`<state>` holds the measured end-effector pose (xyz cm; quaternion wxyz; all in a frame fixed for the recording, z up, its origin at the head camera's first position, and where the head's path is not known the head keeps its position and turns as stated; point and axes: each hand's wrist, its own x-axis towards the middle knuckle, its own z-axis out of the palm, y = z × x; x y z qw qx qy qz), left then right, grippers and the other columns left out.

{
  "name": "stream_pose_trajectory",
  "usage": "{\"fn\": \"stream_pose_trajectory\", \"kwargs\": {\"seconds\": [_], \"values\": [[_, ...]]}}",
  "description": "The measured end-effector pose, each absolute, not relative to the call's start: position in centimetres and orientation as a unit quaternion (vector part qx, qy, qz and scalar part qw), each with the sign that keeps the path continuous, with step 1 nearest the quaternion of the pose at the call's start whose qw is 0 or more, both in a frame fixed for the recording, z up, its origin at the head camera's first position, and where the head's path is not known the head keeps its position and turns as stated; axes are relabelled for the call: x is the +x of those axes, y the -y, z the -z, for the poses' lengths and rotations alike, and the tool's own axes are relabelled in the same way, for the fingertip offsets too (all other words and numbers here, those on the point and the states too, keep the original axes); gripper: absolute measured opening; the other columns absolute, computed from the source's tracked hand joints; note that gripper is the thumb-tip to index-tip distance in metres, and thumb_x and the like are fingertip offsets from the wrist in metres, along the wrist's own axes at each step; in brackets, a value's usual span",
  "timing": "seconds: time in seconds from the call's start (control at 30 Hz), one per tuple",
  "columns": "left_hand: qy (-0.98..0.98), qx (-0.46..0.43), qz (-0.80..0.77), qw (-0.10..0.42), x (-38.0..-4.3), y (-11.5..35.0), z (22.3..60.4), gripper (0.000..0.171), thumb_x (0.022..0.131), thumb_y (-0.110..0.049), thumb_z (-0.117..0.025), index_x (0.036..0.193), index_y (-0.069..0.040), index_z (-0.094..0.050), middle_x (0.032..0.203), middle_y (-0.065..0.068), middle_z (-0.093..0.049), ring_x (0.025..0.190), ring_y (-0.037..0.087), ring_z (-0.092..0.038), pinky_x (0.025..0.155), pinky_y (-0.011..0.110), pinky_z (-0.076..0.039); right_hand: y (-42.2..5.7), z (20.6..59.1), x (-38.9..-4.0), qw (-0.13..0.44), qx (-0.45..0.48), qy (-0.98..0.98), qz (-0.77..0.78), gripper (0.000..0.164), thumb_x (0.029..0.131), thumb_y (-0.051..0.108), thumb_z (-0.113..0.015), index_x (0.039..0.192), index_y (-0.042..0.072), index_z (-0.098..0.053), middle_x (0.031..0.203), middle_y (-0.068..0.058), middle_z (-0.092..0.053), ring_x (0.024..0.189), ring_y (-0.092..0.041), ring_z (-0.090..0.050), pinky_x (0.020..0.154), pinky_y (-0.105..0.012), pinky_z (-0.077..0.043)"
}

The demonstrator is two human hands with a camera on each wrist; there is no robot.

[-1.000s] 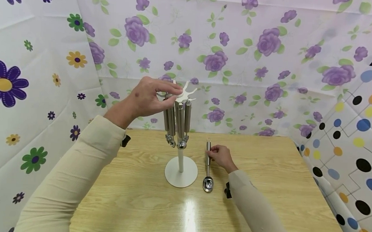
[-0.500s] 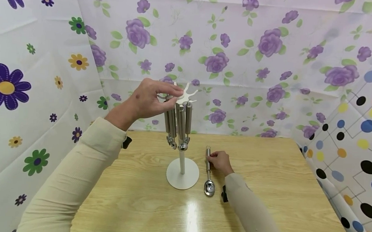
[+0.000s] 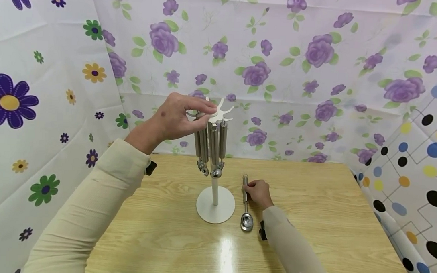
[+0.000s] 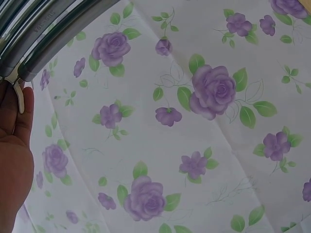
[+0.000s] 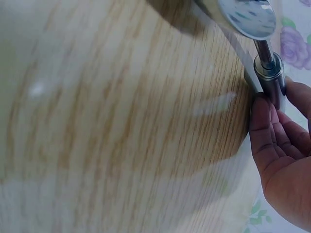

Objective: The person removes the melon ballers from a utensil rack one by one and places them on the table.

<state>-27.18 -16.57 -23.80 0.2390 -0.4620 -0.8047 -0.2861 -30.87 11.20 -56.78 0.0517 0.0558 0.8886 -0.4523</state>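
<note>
In the head view, my left hand pinches the hub at the top of a white utensil stand, thumb and fingers on its hooked top. Several steel-handled kitchen utensils hang from the hooks; their small metal heads overlap. Right of the stand, my right hand holds the handle of what looks like a steel ice cream scoop between thumb and fingers. The scoop's head points toward me, low over the table; whether it touches the wood is unclear. The right wrist view shows the scoop handle at my fingertips.
The stand and scoop are on a light wooden table. Behind it hangs a white curtain with purple roses. Flowered cloth closes the left side, dotted cloth the right.
My right hand and the scoop's handle end have come down a little toward me. The left hand stays on the stand's top. The whole head view has shifted slightly.
</note>
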Motion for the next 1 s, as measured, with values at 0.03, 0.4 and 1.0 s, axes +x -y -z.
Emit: {"fn": "stream_pose_trajectory", "kwargs": {"seconds": [0.03,0.4,1.0], "values": [[0.806,-0.461,0.285,0.24,-27.2,16.5,23.7,0.021,0.089,-0.005,-0.068,0.107,-0.004,-0.078,0.113,0.01,-0.073,0.109,0.025,-0.068,0.047,0.022,-0.035,-11.1,56.7,-30.8,0.051,0.057,-0.889,0.451,0.022,0.091,0.02,-0.075,0.096,-0.002,-0.075,0.081,-0.009,-0.071,0.066,-0.015,-0.064,0.056,-0.027,-0.052],[0.817,-0.455,0.294,0.198,-27.2,16.6,22.8,0.017,0.095,-0.01,-0.065,0.101,-0.003,-0.08,0.111,0.011,-0.074,0.108,0.026,-0.069,0.087,0.041,-0.055,-11.0,56.3,-30.5,0.044,0.051,-0.897,0.438,0.023,0.092,0.021,-0.074,0.09,-0.002,-0.075,0.074,-0.008,-0.069,0.059,-0.015,-0.061,0.051,-0.026,-0.048],[0.863,-0.45,0.229,-0.012,-28.5,16.7,18.4,0.024,0.095,-0.015,-0.071,0.118,-0.008,-0.075,0.129,0.009,-0.066,0.105,0.022,-0.069,0.09,0.04,-0.054,-13.7,48.8,-29.9,0.008,-0.072,-0.889,0.453,0.042,0.096,0.025,-0.069,0.122,-0.007,-0.067,0.102,-0.016,-0.072,0.083,-0.027,-0.07,0.068,-0.035,-0.057]]}}
